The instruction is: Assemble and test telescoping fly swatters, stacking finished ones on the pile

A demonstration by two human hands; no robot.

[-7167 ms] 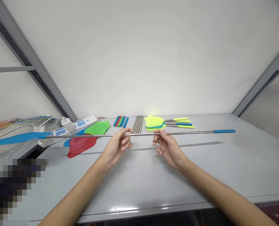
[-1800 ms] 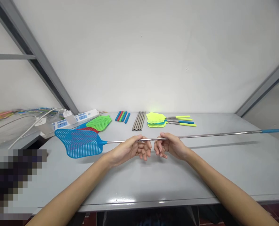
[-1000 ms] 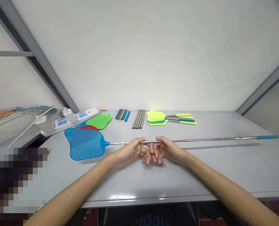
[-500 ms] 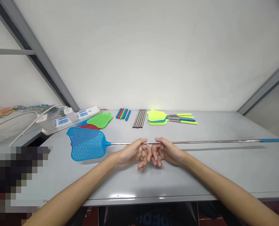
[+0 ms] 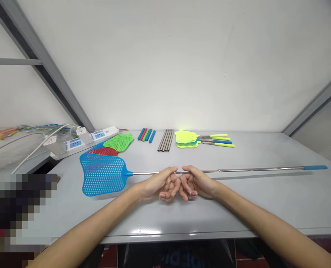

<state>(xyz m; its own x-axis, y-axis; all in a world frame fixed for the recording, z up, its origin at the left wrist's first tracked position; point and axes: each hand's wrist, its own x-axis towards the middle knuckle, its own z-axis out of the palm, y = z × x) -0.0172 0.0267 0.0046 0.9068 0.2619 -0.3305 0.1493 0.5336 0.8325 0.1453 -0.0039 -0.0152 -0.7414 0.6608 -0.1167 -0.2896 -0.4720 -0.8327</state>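
Observation:
My left hand [image 5: 162,185] and my right hand [image 5: 195,183] meet at the middle of the table, fingers curled around the steel shaft [image 5: 238,171] of a long blue fly swatter. Their fingertips nearly touch below the shaft. The swatter's perforated blue head [image 5: 102,175] lies to the left of my left hand, overlapping the tip of a red swatter head [image 5: 103,151]. Its blue grip [image 5: 315,167] points right. A green swatter head [image 5: 120,142] lies just behind the red one.
A white power strip [image 5: 94,137] with a plugged-in charger and cable sits at the back left. Along the back of the grey table lie coloured grips [image 5: 146,135], steel tubes [image 5: 165,140] and stacked yellow swatters [image 5: 186,138]. A pixelated patch covers the lower left.
My hands have slid together along the shaft, and the swatter now sits lower and nearer me. Its head has moved right, compared with the earliest view, and covers more of the red swatter.

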